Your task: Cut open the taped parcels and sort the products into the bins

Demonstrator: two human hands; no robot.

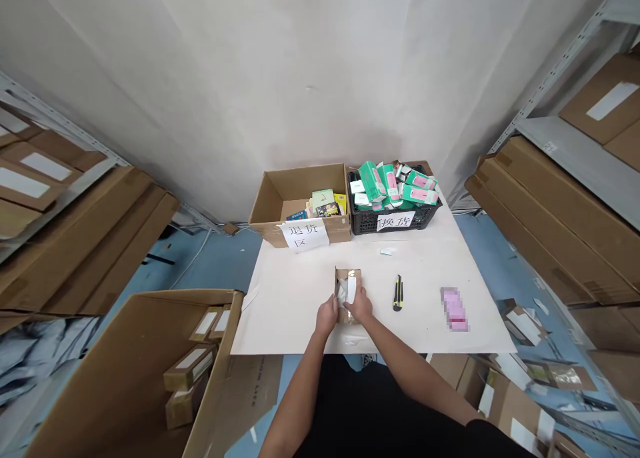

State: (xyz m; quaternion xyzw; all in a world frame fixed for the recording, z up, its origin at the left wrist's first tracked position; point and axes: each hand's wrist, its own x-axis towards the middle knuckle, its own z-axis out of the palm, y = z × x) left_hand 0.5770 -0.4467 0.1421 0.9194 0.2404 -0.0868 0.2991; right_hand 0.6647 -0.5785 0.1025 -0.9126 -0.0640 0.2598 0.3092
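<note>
A small cardboard box (341,273) stands partly opened on the white table, near its front edge. Greyish-white wrapping shows inside it, and a white label sits on its right flap. My left hand (327,315) grips the box by its left side. On the right, my right hand (360,305) is closed at the flap, with its fingertips near the wrapping; whether they pinch the wrapping is hidden. A black and yellow box cutter (398,293) lies to the right of the box. Farther right is a pink, blurred-out item (454,309).
At the table's (285,298) back stand an open carton (265,233) with booklets and a black crate (358,225) heaped with green-and-pink boxes (373,181). A large carton (125,325) holding parcels is at left. Shelves (555,135) flank both sides; parcels (520,398) crowd the right floor.
</note>
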